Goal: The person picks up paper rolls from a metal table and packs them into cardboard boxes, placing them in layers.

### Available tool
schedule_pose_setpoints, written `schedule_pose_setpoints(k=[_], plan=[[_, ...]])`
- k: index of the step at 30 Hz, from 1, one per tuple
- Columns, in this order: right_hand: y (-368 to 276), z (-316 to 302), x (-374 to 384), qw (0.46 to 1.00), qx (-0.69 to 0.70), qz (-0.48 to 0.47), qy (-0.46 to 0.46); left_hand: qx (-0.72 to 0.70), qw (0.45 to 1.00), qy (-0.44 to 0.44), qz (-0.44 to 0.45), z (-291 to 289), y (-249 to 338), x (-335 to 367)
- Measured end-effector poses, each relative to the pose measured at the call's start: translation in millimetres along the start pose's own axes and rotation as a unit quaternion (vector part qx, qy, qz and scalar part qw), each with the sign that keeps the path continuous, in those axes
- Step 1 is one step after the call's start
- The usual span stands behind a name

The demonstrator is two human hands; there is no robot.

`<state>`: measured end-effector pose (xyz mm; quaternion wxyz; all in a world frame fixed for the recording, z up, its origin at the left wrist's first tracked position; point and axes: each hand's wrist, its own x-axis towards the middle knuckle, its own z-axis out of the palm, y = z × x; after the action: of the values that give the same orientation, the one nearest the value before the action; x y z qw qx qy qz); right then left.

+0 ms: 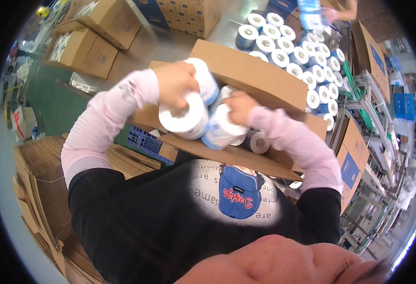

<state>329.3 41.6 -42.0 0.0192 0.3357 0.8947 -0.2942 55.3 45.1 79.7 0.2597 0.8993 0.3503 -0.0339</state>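
Observation:
My left hand point(175, 84) grips two white paper rolls with blue-printed wrapping, its fingers at their cores. One roll point(182, 119) is nearer to me, the other point(204, 80) just beyond it. My right hand point(241, 109) is closed on another pair; the nearer roll point(222, 130) shows clearly, the farther one is partly hidden by the hand. All these rolls are over the open cardboard box point(250, 78) in front of me. Inside the box, at its right part, lies a further roll point(259, 142). Both hands are slightly blurred.
Many upright rolls point(279, 58) stand on the metal table at the far right. Beyond them a co-worker's hand point(332, 15) holds a blue package point(310, 15). Filled cartons point(87, 49) stand at the far left, flattened cardboard point(42, 175) at the near left, a metal frame point(371, 109) at the right.

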Motion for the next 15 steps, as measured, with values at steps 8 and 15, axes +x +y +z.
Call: schedule_pose_setpoints(k=[8, 15], plan=[[-39, 58, 35, 0.976, -0.148, 0.038, -0.155, 0.234, 0.942, -0.215, -0.102, 103, -8, 25], [2, -66, -60, 0.988, 0.099, 0.032, 0.111, -0.023, 0.969, -0.228, -0.088, 134, -44, 71]])
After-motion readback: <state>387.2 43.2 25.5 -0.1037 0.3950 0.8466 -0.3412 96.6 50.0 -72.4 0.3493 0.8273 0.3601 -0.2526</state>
